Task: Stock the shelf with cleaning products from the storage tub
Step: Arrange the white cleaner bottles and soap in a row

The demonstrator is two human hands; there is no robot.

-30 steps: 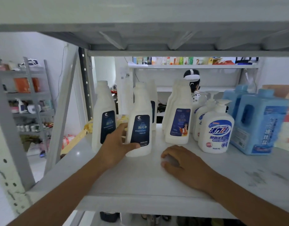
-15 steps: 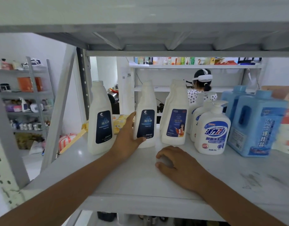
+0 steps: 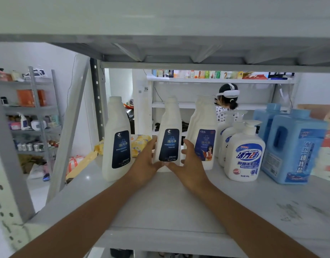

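On the white shelf board stands a white bottle with a dark blue label, in the middle of the row. My left hand holds its left side low down, thumb at the front of the base. My right hand lies against its right side with fingers spread and fairly straight. A matching white bottle stands apart to the left. Close on the right is another white bottle with a picture label. The storage tub is not in view.
Right of the row stand white pump soap bottles and blue jugs. A yellow packet lies behind the bottles. The upper shelf hangs low overhead. A slanted grey upright bounds the left. A person wearing a headset is behind.
My left hand pushed the middle bottle back and rightward toward the row. My right hand lifted off the shelf board and came up against the bottle's right side.
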